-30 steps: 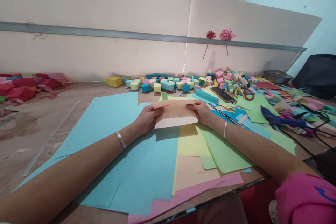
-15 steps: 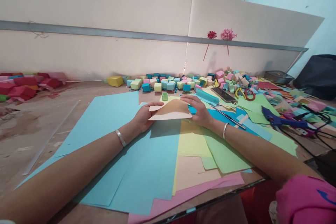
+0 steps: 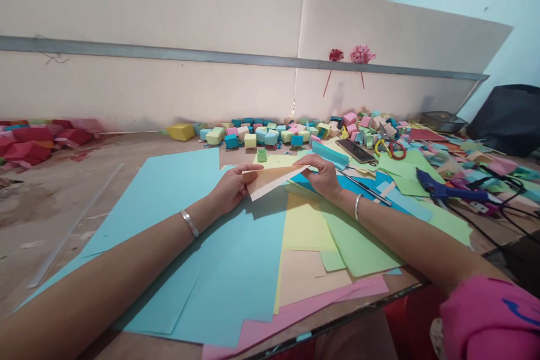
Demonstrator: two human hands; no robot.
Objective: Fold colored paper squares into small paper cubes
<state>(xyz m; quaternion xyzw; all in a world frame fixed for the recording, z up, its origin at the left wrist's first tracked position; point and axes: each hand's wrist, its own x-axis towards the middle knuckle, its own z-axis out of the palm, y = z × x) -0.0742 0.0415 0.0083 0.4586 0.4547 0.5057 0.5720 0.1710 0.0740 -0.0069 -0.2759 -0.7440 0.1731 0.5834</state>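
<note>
A folded peach paper (image 3: 272,179) is held just above the sheets on the table. My left hand (image 3: 232,187) pinches its left end, thumb on top. My right hand (image 3: 324,175) grips its right corner with curled fingers. Each wrist wears a silver bangle. Under the hands lie large light-blue sheets (image 3: 177,202), a yellow sheet (image 3: 306,225) and light-green sheets (image 3: 358,239).
Several small folded paper boxes (image 3: 270,135) line the wall. A phone (image 3: 356,151), scissors (image 3: 390,149) and a blue glue gun (image 3: 447,191) with cords lie to the right. Red and pink boxes (image 3: 34,140) sit far left. Two paper flowers (image 3: 350,56) hang on the wall.
The peach paper has gone from a flat rectangle to a narrower, tilted fold. My right hand moved slightly left along its top edge; my left hand stayed in place.
</note>
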